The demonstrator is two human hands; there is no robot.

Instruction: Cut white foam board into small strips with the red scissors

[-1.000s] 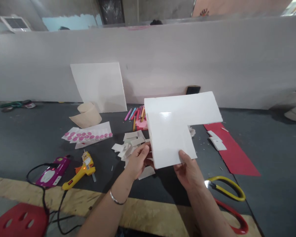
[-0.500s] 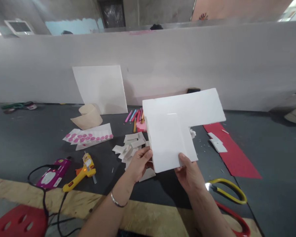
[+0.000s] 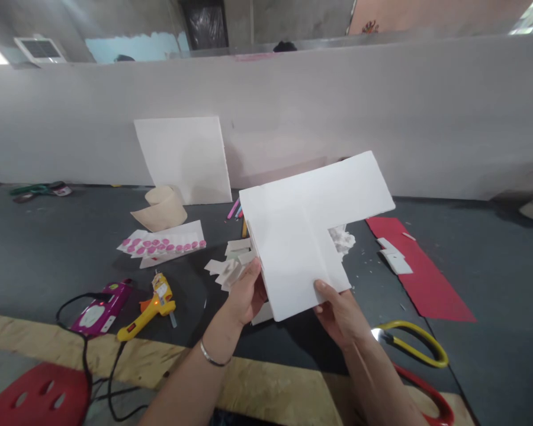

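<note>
I hold an L-shaped white foam board piece (image 3: pixel 306 231) up in front of me with both hands. My left hand (image 3: pixel 244 293) grips its lower left edge, fingers curled round it. My right hand (image 3: pixel 340 316) holds the bottom right corner, thumb pressed on the front face. The board is tilted, its long arm rising to the right. Behind and below it lies a heap of small white foam offcuts (image 3: pixel 231 266) on the dark floor mat (image 3: pixel 48 248).
A yellow glue gun (image 3: pixel 148 307) and a pink device (image 3: pixel 100 307) with black cables lie at the left. Pink-dotted sheets (image 3: pixel 164 244), a paper roll (image 3: pixel 162 208), a leaning white board (image 3: pixel 184 158), coloured pens (image 3: pixel 236 208), red paper (image 3: pixel 420 275), yellow-handled scissors (image 3: pixel 415 344) and a red stool (image 3: pixel 31 399) surround me.
The board has shifted slightly left and tilted, its right arm rising, so it hides more of the pens. Both hands keep their grip.
</note>
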